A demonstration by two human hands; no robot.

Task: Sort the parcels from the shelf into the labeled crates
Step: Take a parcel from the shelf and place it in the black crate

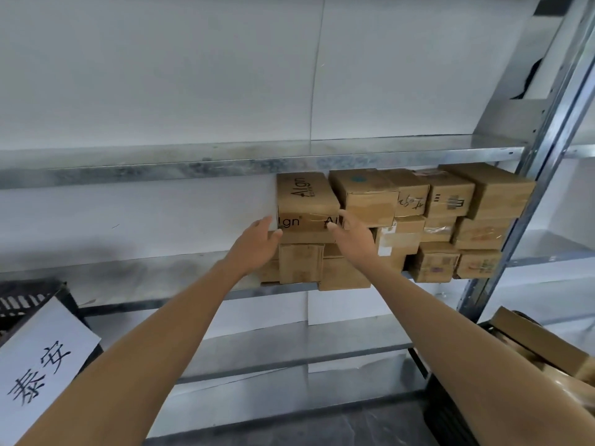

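Note:
Several brown cardboard parcels are stacked on the right half of a metal shelf. The top left one is a parcel printed "Algn", resting on lower boxes. My left hand is at its lower left corner, fingers straight and touching the side. My right hand is at its lower right front corner, fingers spread against the box face. A black crate with a white handwritten label sits at the lower left. Another black crate at the lower right holds several parcels.
A shelf board runs close above the parcel stack. A steel upright stands at the right of the stack. The left half of the parcel shelf holds nothing. A lower shelf lies beneath.

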